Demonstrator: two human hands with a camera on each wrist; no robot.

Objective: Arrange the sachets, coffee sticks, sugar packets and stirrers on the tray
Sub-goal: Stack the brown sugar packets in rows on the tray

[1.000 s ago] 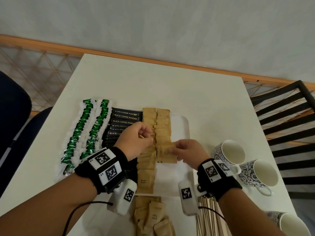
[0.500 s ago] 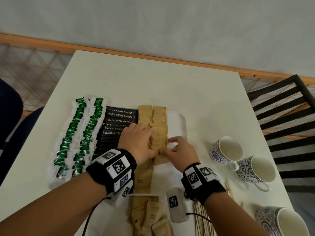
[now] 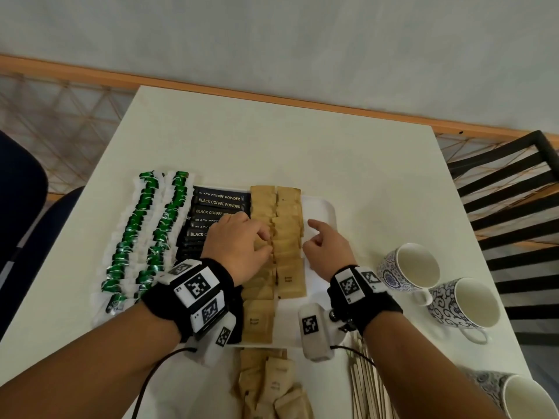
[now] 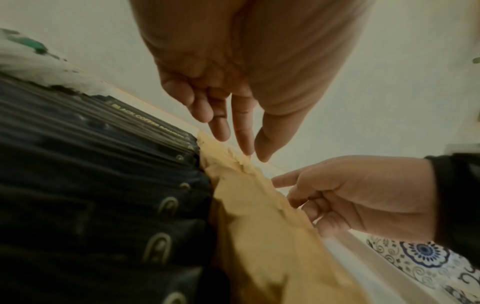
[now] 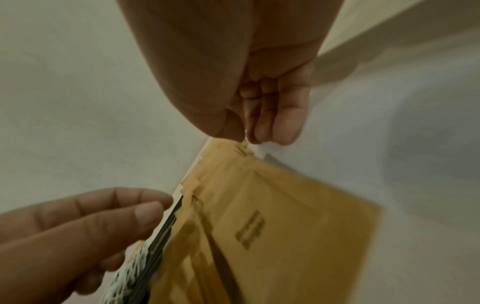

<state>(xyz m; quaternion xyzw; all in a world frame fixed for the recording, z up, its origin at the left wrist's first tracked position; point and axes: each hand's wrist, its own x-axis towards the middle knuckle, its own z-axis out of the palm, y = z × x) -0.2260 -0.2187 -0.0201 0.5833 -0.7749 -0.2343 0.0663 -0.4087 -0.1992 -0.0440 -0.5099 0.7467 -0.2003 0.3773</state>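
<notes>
- A white table (image 3: 272, 140) stands against a pale wall with a wooden skirting strip; a black slatted chair (image 3: 508, 189) is at its right side and a dark blue seat (image 3: 21, 219) at its left.
- A white tray (image 3: 320, 207) lies on the table in front of the person.
- At the left, two rows of green-and-white sachets (image 3: 145, 234) run away from the person, spilling over the tray's left edge.
- Next to them lies a column of black coffee sticks (image 3: 220, 202) lettered "BLACK COFFEE POWDER".
- Right of the sticks, two columns of brown sugar packets (image 3: 287, 234) overlap like shingles; the right part of the tray is bare.
- The left hand (image 3: 239, 246) hovers over the seam between the coffee sticks and the brown packets, fingers loosely bent and pointing down, tips at the packets; it holds nothing.
- The right hand (image 3: 326, 252) is just beside the right column of packets, over the bare tray, forefinger stretched forward, the other fingers curled in; nothing is in it.
- More brown packets (image 3: 272, 385) lie in a loose heap on the table at the tray's near edge.
- Wooden stirrers (image 3: 363, 382) lie in a bundle on the table, right of that heap.
- Three blue-patterned cups (image 3: 411, 270) stand on the table to the right of the tray.
</notes>
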